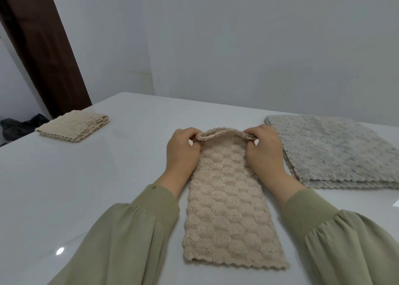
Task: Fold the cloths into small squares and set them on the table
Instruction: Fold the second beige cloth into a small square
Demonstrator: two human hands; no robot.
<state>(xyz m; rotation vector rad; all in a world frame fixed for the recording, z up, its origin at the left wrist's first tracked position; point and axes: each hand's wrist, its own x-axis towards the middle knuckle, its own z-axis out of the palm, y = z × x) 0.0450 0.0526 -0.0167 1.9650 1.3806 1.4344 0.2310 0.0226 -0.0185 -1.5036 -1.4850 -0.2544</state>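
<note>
Careful: your left hand point(182, 150) and right hand point(264, 148) each pinch 1 far corner of the beige strip point(228, 198); uneven pull skews the fold, edges mismatch.

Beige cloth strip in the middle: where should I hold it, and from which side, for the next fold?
Pinch the beige cloth strip at its two far corners, one hand coming in from each long side, as the left hand and right hand do. It lies flat, lengthwise on the table, so the raised far edge should fold toward the near scalloped edge.
</note>
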